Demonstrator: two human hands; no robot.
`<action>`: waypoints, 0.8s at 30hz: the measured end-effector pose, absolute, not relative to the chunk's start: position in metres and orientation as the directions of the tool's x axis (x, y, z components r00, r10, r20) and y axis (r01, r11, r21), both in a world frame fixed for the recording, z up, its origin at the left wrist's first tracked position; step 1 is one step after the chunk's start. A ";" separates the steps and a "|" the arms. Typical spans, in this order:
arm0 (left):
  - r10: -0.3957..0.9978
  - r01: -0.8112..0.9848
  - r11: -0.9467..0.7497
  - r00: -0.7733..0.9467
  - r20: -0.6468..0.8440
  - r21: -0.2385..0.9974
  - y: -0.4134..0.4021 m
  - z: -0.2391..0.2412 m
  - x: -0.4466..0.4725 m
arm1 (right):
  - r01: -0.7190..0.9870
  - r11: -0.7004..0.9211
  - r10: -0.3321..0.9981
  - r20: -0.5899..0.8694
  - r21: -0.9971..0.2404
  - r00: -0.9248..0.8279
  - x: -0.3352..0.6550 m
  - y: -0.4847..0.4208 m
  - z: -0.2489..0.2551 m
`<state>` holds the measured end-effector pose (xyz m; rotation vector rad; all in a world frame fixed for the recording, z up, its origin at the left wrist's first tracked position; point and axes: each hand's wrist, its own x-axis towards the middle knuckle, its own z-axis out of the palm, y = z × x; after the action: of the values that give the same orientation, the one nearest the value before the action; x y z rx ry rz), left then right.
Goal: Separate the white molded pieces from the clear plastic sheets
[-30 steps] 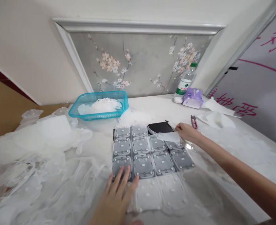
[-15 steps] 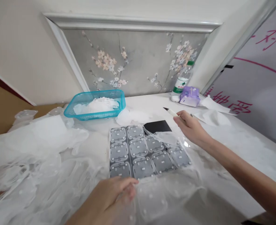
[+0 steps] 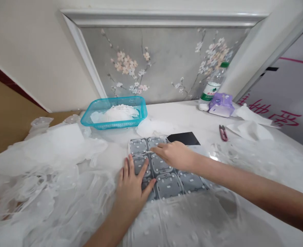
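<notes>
A clear plastic sheet of rounded square panels [image 3: 168, 185] lies over a dark backing on the table, its near part trailing toward me. My left hand [image 3: 132, 185] rests flat on the sheet's left side, fingers spread, pressing nothing else. In my right hand [image 3: 178, 155] is a slim white-handled craft knife [image 3: 148, 152], closed in the fingers and pointing left. Its end meets the sheet between the upper left panels, just above my left fingertips; the blade is too small to make out. Part of the sheet is hidden under both hands.
Heaped clear plastic scraps [image 3: 71, 199] cover the left side. A blue basket [image 3: 112, 125] of white pieces stands at the back. A black card [image 3: 184, 138], pink-handled snips [image 3: 223, 133], a water bottle [image 3: 210, 91] and a purple wipes pack [image 3: 221, 104] sit rightward.
My right hand has brought the knife from beyond the sheet's right side leftward onto the panels. My left hand has moved up from the near edge and spread flat. The snips have come into view.
</notes>
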<state>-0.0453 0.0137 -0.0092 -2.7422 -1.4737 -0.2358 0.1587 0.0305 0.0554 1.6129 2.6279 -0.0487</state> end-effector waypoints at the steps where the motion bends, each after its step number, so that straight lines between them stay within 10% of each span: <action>1: 0.830 0.832 -0.551 0.540 0.139 0.063 0.014 -0.008 -0.046 | 0.885 0.466 0.883 -0.080 0.016 -0.463 0.154 0.034 0.053; 24: 0.807 0.804 -0.585 0.563 0.176 0.110 0.018 -0.008 -0.050 | 0.790 0.603 0.779 -0.294 0.109 -0.554 0.134 0.058 0.074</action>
<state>-0.0496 0.0182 -0.0085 -2.7926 -1.4391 -0.3285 0.1338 0.0583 0.0739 1.2734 2.5213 -0.0511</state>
